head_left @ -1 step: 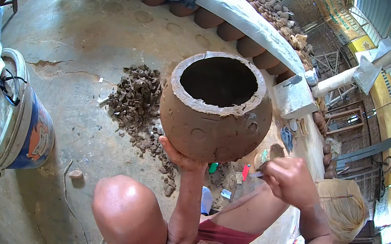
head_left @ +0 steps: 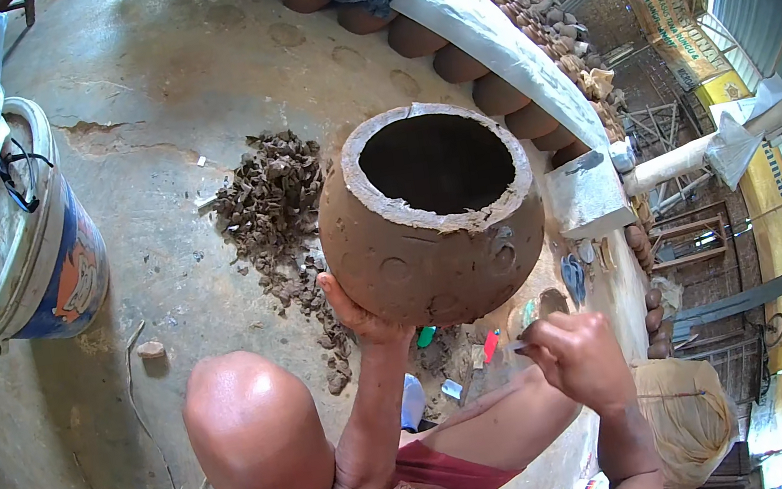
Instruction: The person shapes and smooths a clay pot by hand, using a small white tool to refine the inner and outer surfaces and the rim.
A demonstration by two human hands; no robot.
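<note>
I have my left hand (head_left: 369, 320) under a round brown clay pot (head_left: 429, 264) with a wide mouth and a ragged, paler rim, its fingers grasping the lower wall on the near left side. My thumb shows against the clay, while the rest of those fingers are hidden beneath the belly. The pot sits far of my left wrist, its dark mouth facing up. My right hand (head_left: 580, 358) is well apart from the clay, near and to the right of it, its fingers curled in toward the palm; a small dark tip shows at their ends, and I cannot tell whether they grasp something. Left of the pot, a loose heap of dark brown clay shavings (head_left: 272, 191) lies on the grey concrete floor (head_left: 181, 296), trailing near toward my left forearm. Further left stands a white plastic bucket with a blue printed side (head_left: 80, 276). A small bright red piece (head_left: 491, 343) lies between the pot and my bent leg. At the far right, a row of rounded brown pots (head_left: 457, 65) lines the edge of a long white covering (head_left: 494, 21).
</note>
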